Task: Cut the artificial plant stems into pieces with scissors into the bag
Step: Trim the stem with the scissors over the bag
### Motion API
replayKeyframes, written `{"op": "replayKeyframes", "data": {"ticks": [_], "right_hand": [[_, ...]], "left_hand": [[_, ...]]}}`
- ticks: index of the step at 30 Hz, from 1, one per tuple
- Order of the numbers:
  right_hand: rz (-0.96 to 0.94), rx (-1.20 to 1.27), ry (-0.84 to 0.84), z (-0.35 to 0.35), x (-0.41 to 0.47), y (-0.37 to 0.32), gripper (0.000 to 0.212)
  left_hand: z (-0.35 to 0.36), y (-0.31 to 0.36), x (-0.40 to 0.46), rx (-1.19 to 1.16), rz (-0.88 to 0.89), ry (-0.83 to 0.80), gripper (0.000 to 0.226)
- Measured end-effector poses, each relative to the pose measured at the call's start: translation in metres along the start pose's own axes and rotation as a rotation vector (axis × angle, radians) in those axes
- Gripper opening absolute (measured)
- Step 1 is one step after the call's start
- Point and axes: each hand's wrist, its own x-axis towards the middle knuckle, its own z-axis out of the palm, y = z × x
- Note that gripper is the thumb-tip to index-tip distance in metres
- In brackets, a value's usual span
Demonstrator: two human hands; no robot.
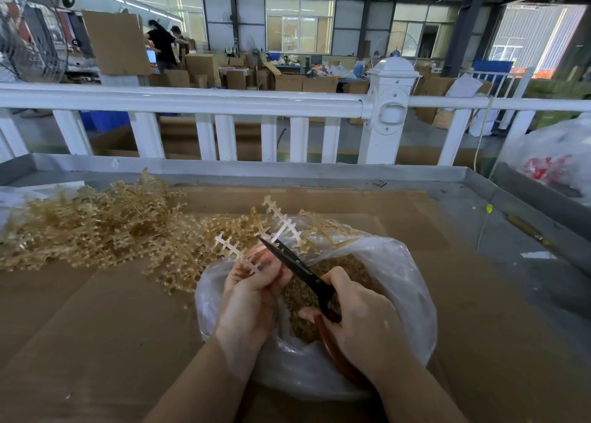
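Observation:
My left hand (252, 290) grips a pale plastic plant stem (278, 224) with short side pegs, held up over a clear plastic bag (412, 282). My right hand (358, 320) holds black-bladed scissors (294, 264) with reddish-brown handles; the blade tips reach the stem just above my left fingers. The bag lies open on the cardboard and holds many small tan cut pieces (339, 266). A big pile of tan stems (96, 227) is spread to the left of the bag.
Brown cardboard (96, 326) covers a grey metal tray table (319, 171). A white railing (224, 101) runs behind it. A white bag with red print (556, 163) sits at the far right. A yellow-tipped cord (487, 210) lies on the right.

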Motion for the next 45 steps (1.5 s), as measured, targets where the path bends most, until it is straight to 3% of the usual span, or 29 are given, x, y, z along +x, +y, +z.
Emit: {"op": "replayKeyframes", "data": {"ticks": [4,21,28,37,45], "right_hand": [[-0.007,-0.007,0.015,0.001,-0.001,0.001,0.037],[0.0,0.004,-0.01,0.005,0.002,0.005,0.042],[-0.011,-0.037,-0.028,0.005,0.002,0.007,0.044],[-0.011,-0.003,0.024,0.004,-0.001,0.006,0.04],[-0.037,-0.002,0.041,0.002,0.0,0.003,0.044]], "left_hand": [[-0.001,0.001,0.002,0.024,-0.015,-0.005,0.014],[0.001,0.001,0.004,0.13,-0.105,0.014,0.006],[0.001,0.002,0.003,0.092,-0.127,0.029,0.023],[0.004,0.001,0.002,0.019,-0.043,0.11,0.006],[0.007,0.003,0.002,-0.043,0.007,0.185,0.008]]}}
